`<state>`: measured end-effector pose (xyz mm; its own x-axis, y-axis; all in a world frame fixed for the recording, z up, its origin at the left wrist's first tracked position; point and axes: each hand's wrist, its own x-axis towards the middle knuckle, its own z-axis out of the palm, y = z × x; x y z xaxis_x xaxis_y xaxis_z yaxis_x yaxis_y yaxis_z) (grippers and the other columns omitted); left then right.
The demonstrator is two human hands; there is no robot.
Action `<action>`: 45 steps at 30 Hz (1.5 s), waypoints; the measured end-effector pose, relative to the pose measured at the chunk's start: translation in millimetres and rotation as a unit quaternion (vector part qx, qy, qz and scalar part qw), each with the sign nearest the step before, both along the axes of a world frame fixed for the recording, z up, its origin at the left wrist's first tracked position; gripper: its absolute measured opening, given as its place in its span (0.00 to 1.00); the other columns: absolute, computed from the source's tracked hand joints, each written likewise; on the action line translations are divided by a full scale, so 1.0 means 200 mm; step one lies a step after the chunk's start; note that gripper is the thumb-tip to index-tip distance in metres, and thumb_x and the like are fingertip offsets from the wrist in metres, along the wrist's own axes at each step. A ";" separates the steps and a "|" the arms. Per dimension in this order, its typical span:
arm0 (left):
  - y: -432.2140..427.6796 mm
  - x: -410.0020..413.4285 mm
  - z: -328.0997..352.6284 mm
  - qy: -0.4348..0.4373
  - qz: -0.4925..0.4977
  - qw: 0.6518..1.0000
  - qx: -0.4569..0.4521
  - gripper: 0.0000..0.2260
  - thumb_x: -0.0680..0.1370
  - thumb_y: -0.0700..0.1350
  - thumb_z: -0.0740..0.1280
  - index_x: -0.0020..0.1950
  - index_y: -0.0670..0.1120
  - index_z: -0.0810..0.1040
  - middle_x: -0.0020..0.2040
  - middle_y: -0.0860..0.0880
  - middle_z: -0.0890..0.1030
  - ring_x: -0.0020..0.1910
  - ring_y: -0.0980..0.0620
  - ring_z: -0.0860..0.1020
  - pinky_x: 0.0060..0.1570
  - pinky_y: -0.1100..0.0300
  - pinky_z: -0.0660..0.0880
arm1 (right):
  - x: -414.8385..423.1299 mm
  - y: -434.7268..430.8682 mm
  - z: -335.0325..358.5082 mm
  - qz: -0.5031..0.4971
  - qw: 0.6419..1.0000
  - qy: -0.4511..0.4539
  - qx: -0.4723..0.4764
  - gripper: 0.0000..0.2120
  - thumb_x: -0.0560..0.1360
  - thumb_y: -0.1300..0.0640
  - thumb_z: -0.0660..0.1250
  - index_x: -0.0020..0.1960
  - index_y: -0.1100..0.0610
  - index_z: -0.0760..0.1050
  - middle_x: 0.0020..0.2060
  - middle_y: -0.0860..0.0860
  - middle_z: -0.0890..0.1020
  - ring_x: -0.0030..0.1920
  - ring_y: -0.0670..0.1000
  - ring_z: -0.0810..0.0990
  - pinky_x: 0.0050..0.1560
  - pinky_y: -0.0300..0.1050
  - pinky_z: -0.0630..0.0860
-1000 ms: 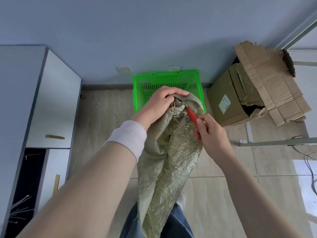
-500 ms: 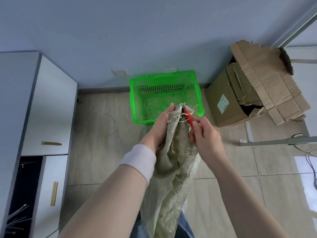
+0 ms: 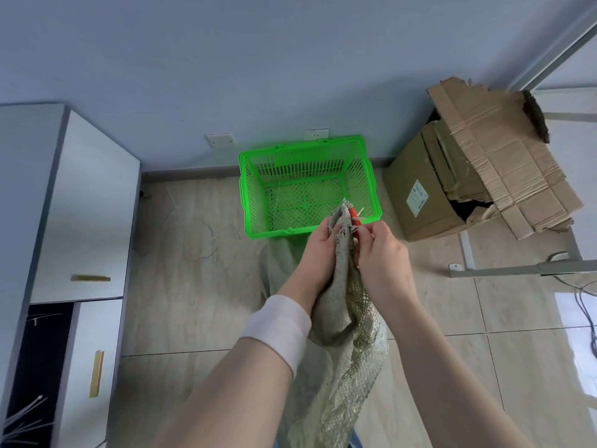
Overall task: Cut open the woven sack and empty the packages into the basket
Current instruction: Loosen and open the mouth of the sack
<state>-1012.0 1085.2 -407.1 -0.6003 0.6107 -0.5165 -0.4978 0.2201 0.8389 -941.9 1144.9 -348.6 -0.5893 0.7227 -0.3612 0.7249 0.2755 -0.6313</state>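
Note:
A grey-green woven sack [image 3: 342,344] hangs in front of me, its tied top held up just short of the green plastic basket [image 3: 255,202] on the floor. My left hand [image 3: 318,253] grips the sack's neck from the left, a white band on that wrist. My right hand [image 3: 379,253] holds a red-handled cutter [image 3: 354,215] against the frayed top of the sack. White threads stick out beside the blade. The basket holds no packages.
An open cardboard box [image 3: 429,195] with torn flaps stands right of the basket. White cabinets [image 3: 84,205] line the left wall. A metal frame leg [image 3: 517,271] and cables lie on the tiled floor at right.
Both hands and the sack top have dropped lower and nearer to me, off the basket's front rim. The left hand now holds the neck from the side instead of covering it.

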 end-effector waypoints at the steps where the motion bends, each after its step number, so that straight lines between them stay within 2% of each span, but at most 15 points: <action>1: 0.00 -0.01 0.00 0.008 -0.004 1.000 0.001 0.07 0.81 0.41 0.58 0.51 0.48 0.75 0.41 0.50 0.77 0.40 0.55 0.74 0.47 0.60 0.72 | 0.00 0.00 0.01 0.001 1.000 0.000 0.004 0.14 0.81 0.53 0.52 0.53 0.62 0.71 0.44 0.64 0.80 0.47 0.65 0.77 0.39 0.50 0.66; 4: -0.02 -0.03 0.01 0.045 -0.007 0.999 -0.008 0.07 0.81 0.43 0.57 0.54 0.48 0.74 0.42 0.54 0.77 0.41 0.60 0.75 0.47 0.65 0.72 | 0.01 -0.01 0.01 0.006 1.000 0.005 0.012 0.14 0.81 0.53 0.53 0.53 0.62 0.71 0.41 0.62 0.81 0.44 0.64 0.77 0.42 0.54 0.73; 8: -0.02 0.02 0.02 0.048 -0.002 0.999 -0.009 0.08 0.82 0.42 0.56 0.54 0.48 0.73 0.42 0.54 0.77 0.41 0.61 0.75 0.41 0.75 0.72 | -0.01 -0.02 0.01 -0.008 1.000 -0.001 0.005 0.15 0.81 0.53 0.53 0.54 0.63 0.72 0.45 0.63 0.81 0.47 0.64 0.77 0.43 0.54 0.72; 10: 0.00 0.02 0.03 0.060 0.008 0.998 -0.020 0.08 0.82 0.41 0.56 0.52 0.49 0.73 0.41 0.54 0.77 0.40 0.60 0.75 0.43 0.71 0.72 | -0.02 -0.02 0.01 -0.014 1.000 -0.002 0.008 0.15 0.81 0.53 0.53 0.54 0.63 0.71 0.47 0.63 0.81 0.49 0.64 0.77 0.41 0.51 0.67; 13: 0.00 -0.02 0.03 0.083 0.015 0.996 -0.025 0.08 0.81 0.41 0.56 0.50 0.49 0.74 0.43 0.51 0.77 0.44 0.55 0.75 0.52 0.57 0.72 | -0.01 -0.03 0.02 -0.002 1.000 0.002 0.030 0.14 0.81 0.53 0.54 0.54 0.62 0.71 0.45 0.63 0.81 0.48 0.64 0.77 0.40 0.51 0.65; 19: -0.01 -0.02 0.04 0.096 -0.003 0.995 -0.036 0.08 0.81 0.41 0.56 0.51 0.48 0.74 0.44 0.50 0.77 0.44 0.55 0.75 0.52 0.57 0.71 | -0.01 -0.03 0.03 0.004 0.998 0.002 0.058 0.15 0.80 0.53 0.54 0.55 0.63 0.72 0.43 0.64 0.81 0.46 0.65 0.78 0.43 0.53 0.71; 24: -0.01 -0.04 0.05 0.039 0.036 0.998 -0.044 0.09 0.81 0.40 0.57 0.46 0.50 0.74 0.40 0.50 0.78 0.41 0.53 0.75 0.51 0.54 0.72 | -0.01 -0.08 0.04 0.014 0.998 0.001 0.063 0.15 0.80 0.52 0.53 0.56 0.62 0.71 0.44 0.64 0.81 0.46 0.65 0.78 0.40 0.53 0.71; 27: 0.00 0.00 0.06 0.079 -0.003 0.995 -0.064 0.08 0.81 0.42 0.56 0.54 0.46 0.75 0.49 0.44 0.80 0.48 0.49 0.76 0.58 0.51 0.72 | -0.03 -0.03 0.04 0.011 0.998 -0.014 0.065 0.15 0.81 0.52 0.53 0.55 0.62 0.71 0.43 0.63 0.81 0.45 0.65 0.78 0.37 0.49 0.67; 30: -0.01 -0.05 0.07 0.059 0.014 0.995 -0.079 0.11 0.81 0.43 0.56 0.59 0.44 0.74 0.53 0.44 0.80 0.53 0.47 0.77 0.61 0.48 0.73 | 0.00 -0.06 0.09 0.030 0.997 -0.004 0.075 0.14 0.81 0.53 0.53 0.54 0.63 0.70 0.42 0.63 0.81 0.41 0.63 0.78 0.37 0.49 0.71; 33: -0.11 -0.10 0.04 0.036 0.050 0.991 -0.122 0.13 0.82 0.43 0.54 0.65 0.44 0.71 0.58 0.41 0.78 0.58 0.43 0.77 0.62 0.51 0.73 | -0.01 0.02 0.23 -0.072 0.986 0.098 0.117 0.11 0.81 0.55 0.53 0.52 0.62 0.70 0.33 0.54 0.77 0.29 0.51 0.72 0.28 0.32 0.68; 34: -0.16 -0.09 0.02 0.033 0.051 0.990 -0.128 0.13 0.82 0.44 0.54 0.65 0.44 0.70 0.59 0.42 0.78 0.58 0.44 0.77 0.62 0.52 0.72 | -0.03 0.11 0.26 -0.122 0.977 0.131 0.112 0.11 0.81 0.55 0.53 0.52 0.61 0.70 0.33 0.51 0.75 0.28 0.49 0.71 0.28 0.31 0.66; 36: -0.22 -0.04 0.03 0.021 0.031 0.992 -0.122 0.15 0.82 0.46 0.54 0.67 0.46 0.69 0.62 0.44 0.77 0.61 0.46 0.75 0.65 0.53 0.69 | -0.08 0.27 0.27 -0.177 0.968 0.178 0.026 0.14 0.81 0.52 0.53 0.53 0.59 0.73 0.31 0.48 0.74 0.29 0.49 0.70 0.34 0.40 0.67; 40: -0.16 -0.03 0.13 0.044 -0.015 0.996 -0.076 0.15 0.82 0.46 0.54 0.67 0.47 0.69 0.63 0.51 0.75 0.62 0.53 0.72 0.68 0.58 0.66 | -0.04 0.20 0.10 -0.078 0.988 0.017 -0.135 0.18 0.77 0.43 0.59 0.43 0.57 0.74 0.33 0.50 0.77 0.28 0.46 0.68 0.27 0.39 0.65; 44: -0.14 -0.07 0.21 0.081 -0.061 0.994 -0.037 0.06 0.80 0.43 0.59 0.55 0.50 0.73 0.49 0.53 0.77 0.45 0.66 0.75 0.45 0.78 0.69 | 0.03 -0.01 -0.04 -0.094 0.953 0.052 -0.283 0.18 0.70 0.43 0.68 0.44 0.58 0.71 0.31 0.51 0.70 0.28 0.47 0.65 0.26 0.38 0.62; 45: -0.14 -0.08 0.22 0.090 -0.069 0.993 -0.042 0.07 0.80 0.42 0.60 0.56 0.50 0.73 0.51 0.53 0.76 0.44 0.69 0.75 0.45 0.80 0.68 | 0.03 -0.03 -0.06 -0.114 0.945 0.073 -0.297 0.17 0.70 0.45 0.70 0.43 0.59 0.72 0.30 0.51 0.69 0.28 0.47 0.66 0.26 0.38 0.62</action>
<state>-1028.2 1056.3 -364.0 -0.6014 0.6529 -0.4604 -0.3017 0.3480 0.8876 -936.3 1139.4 -359.8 -0.5180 0.5328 -0.6692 0.6152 -0.3114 -0.7242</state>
